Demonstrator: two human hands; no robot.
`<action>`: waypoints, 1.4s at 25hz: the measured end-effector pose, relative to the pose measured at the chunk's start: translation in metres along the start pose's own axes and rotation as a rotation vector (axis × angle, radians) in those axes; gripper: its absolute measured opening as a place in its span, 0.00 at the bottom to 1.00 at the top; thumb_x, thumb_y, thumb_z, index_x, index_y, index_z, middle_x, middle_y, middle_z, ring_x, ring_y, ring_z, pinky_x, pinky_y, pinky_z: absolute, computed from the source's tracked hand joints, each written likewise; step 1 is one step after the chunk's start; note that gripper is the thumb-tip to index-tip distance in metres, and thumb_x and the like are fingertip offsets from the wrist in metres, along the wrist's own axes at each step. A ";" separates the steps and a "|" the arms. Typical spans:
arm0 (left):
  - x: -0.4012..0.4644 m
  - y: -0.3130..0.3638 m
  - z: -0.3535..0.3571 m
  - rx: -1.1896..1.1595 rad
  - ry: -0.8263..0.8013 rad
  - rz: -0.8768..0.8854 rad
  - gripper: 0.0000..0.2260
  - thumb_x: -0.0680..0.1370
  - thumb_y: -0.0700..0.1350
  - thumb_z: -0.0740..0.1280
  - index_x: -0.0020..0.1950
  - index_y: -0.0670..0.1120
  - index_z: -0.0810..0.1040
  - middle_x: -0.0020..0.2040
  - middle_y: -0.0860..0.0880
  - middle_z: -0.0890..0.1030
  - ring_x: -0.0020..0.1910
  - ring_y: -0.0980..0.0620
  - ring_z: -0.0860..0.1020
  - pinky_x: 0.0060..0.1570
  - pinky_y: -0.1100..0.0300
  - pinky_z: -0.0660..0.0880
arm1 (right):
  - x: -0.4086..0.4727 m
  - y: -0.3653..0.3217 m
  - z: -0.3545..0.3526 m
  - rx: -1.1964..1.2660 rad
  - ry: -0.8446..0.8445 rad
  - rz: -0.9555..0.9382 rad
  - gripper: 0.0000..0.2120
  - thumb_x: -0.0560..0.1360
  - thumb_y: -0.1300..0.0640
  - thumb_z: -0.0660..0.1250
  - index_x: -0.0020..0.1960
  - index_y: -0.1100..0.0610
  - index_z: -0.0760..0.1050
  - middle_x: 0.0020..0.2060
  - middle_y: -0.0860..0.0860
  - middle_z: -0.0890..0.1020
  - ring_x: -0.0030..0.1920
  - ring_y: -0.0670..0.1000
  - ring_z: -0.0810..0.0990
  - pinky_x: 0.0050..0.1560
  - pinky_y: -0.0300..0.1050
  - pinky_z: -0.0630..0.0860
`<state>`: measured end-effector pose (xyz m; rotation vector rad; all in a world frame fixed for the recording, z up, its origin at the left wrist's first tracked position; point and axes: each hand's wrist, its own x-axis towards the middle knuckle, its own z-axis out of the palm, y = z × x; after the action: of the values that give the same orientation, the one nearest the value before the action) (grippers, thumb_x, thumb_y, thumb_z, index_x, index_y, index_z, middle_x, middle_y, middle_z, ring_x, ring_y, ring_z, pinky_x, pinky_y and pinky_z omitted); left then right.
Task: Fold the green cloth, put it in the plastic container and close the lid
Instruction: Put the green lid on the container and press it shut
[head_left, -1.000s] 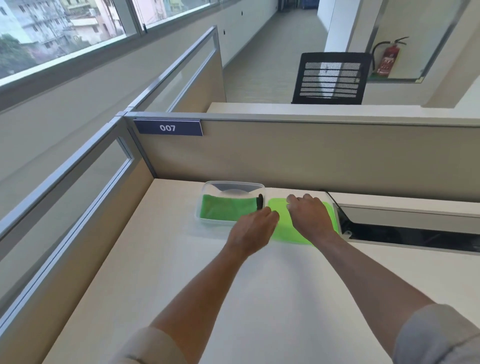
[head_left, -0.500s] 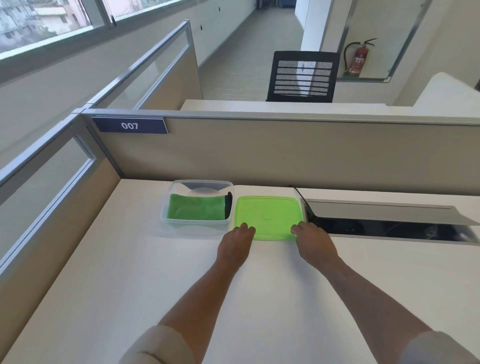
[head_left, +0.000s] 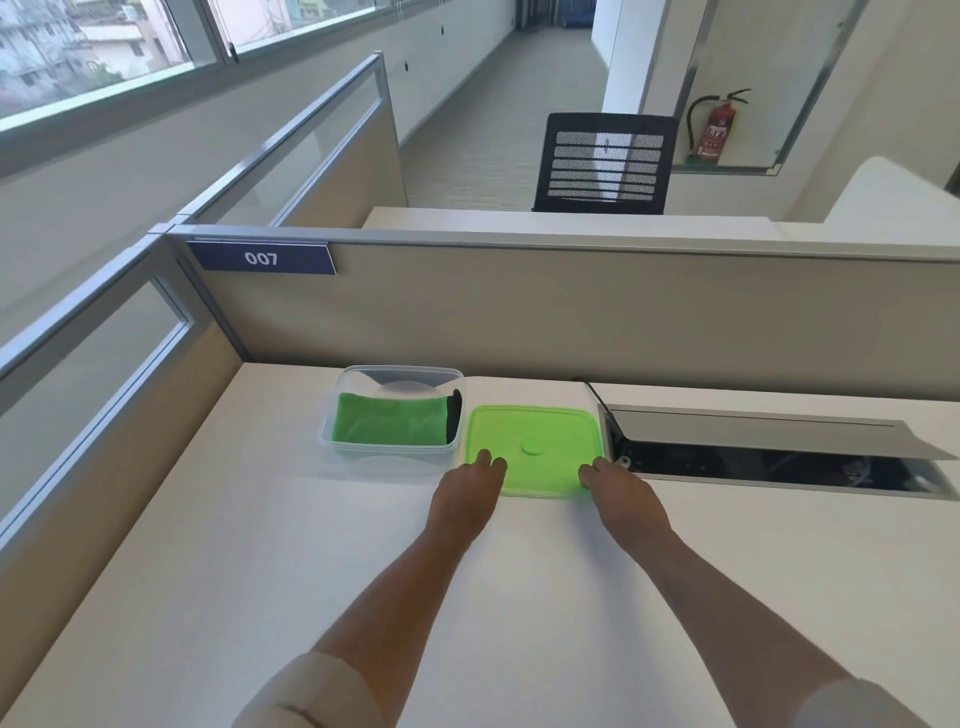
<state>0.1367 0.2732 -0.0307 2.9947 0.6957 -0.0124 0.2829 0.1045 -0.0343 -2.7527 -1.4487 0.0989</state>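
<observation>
Your folded green cloth (head_left: 387, 427) already lies inside the clear plastic container (head_left: 332, 415) on the desk (head_left: 260, 571), its top open. The green lid (head_left: 535, 447) lies flat on the desk just to the right of it. Your left hand (head_left: 465, 501) rests fingers loosely spread on the lid's near left corner, your right hand (head_left: 621, 496) on its near right corner; neither grips anything that you can see
</observation>
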 end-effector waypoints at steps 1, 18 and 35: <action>0.000 0.000 0.000 -0.011 0.015 0.003 0.13 0.74 0.29 0.61 0.55 0.41 0.74 0.48 0.42 0.75 0.37 0.40 0.81 0.31 0.54 0.67 | 0.001 0.002 0.000 0.016 0.020 0.004 0.16 0.70 0.73 0.58 0.52 0.58 0.72 0.46 0.55 0.75 0.45 0.58 0.77 0.35 0.48 0.65; -0.022 -0.001 -0.057 -0.635 0.415 -0.043 0.08 0.78 0.36 0.63 0.55 0.46 0.75 0.54 0.50 0.75 0.45 0.47 0.76 0.43 0.53 0.74 | -0.026 0.008 -0.069 0.410 0.352 0.187 0.09 0.71 0.67 0.64 0.43 0.54 0.69 0.32 0.47 0.75 0.36 0.57 0.73 0.32 0.47 0.63; -0.035 -0.062 -0.085 -1.088 0.571 -0.468 0.19 0.75 0.36 0.67 0.64 0.50 0.72 0.53 0.49 0.82 0.50 0.49 0.82 0.47 0.55 0.79 | 0.011 -0.065 -0.101 0.903 0.419 0.289 0.15 0.74 0.55 0.71 0.54 0.57 0.67 0.39 0.55 0.81 0.39 0.59 0.78 0.41 0.52 0.74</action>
<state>0.0770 0.3190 0.0509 1.7380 0.9893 0.8925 0.2427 0.1507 0.0697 -2.0283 -0.6469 0.1298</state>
